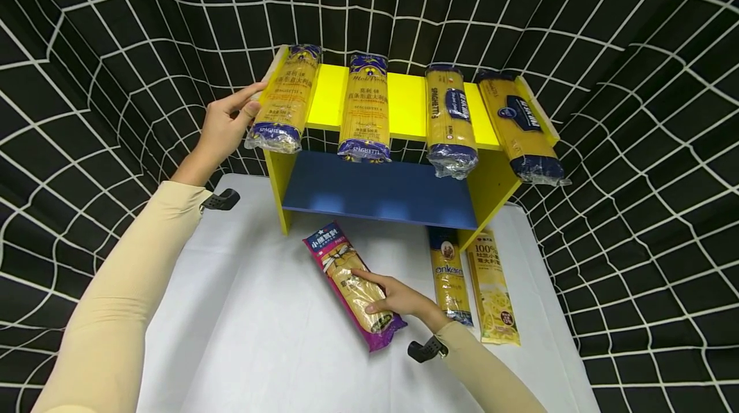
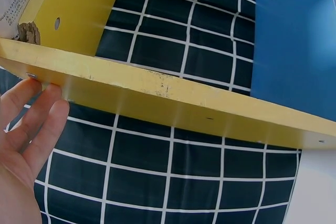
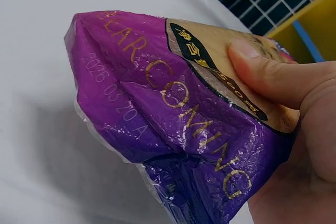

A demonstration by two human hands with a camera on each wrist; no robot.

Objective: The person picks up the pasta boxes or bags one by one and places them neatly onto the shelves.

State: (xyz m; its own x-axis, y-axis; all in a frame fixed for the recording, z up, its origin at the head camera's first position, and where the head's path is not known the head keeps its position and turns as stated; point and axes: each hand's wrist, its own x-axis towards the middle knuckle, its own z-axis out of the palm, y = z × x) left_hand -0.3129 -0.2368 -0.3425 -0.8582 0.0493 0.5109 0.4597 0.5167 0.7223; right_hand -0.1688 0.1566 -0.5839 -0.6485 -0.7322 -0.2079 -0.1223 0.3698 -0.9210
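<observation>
My right hand (image 1: 398, 297) grips a purple-ended pack of pasta (image 1: 340, 272) in front of the shelf, thumb across its upper face. In the right wrist view the crinkled purple end of the pack (image 3: 157, 93) fills the middle, lettered "BEAR COMING". My left hand (image 1: 225, 121) is up at the shelf's left side, beside a spaghetti pack (image 1: 287, 99). In the left wrist view, extended fingers (image 2: 50, 119) touch the outer face of the yellow side panel (image 2: 131, 98); the thumb is out of sight there.
A yellow shelf unit with a blue lower board (image 1: 375, 188) stands on a white-covered table (image 1: 242, 310). More spaghetti packs lie along its top board: one central (image 1: 365, 108), two rightward (image 1: 451, 118) (image 1: 519, 124). An ankara pack (image 1: 450, 278) and a yellow noodle pack (image 1: 493, 291) lie at right.
</observation>
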